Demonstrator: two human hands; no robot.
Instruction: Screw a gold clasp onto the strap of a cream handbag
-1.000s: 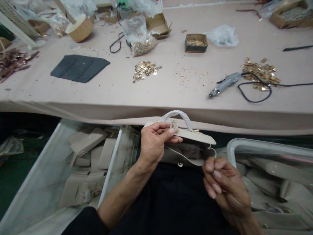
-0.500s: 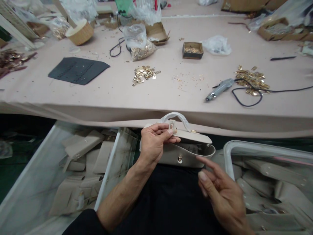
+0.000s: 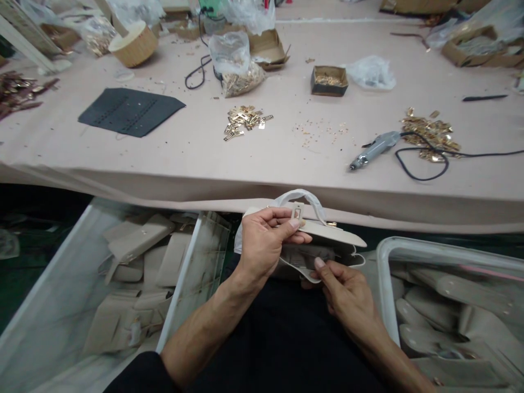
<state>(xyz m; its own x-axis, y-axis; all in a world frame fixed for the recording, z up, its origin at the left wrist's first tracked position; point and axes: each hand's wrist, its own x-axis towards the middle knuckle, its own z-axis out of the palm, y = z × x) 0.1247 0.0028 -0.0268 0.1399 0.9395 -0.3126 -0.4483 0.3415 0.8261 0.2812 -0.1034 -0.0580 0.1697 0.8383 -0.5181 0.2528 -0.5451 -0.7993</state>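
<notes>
A beige handbag is tilted in front of me at the table's edge, its flap raised and its mouth open. Its handle is wrapped in white film and arches over the top. My left hand pinches the flap's front by a slotted tab, thumb in front and fingers behind. At the bag's lower front rim, my right hand has closed with the thumb on the inner side of the front panel. Its other fingers are partly hidden behind that panel.
A grey electric screwdriver lies on the table beside a gold hardware pile. More gold plates and a small box sit further left. White bins of beige bags stand left and right of me.
My right hand has moved left and up onto the bag's front rim and closed on it. The front panel has tipped, so its gold clasp no longer shows. My left hand keeps its pinch.
</notes>
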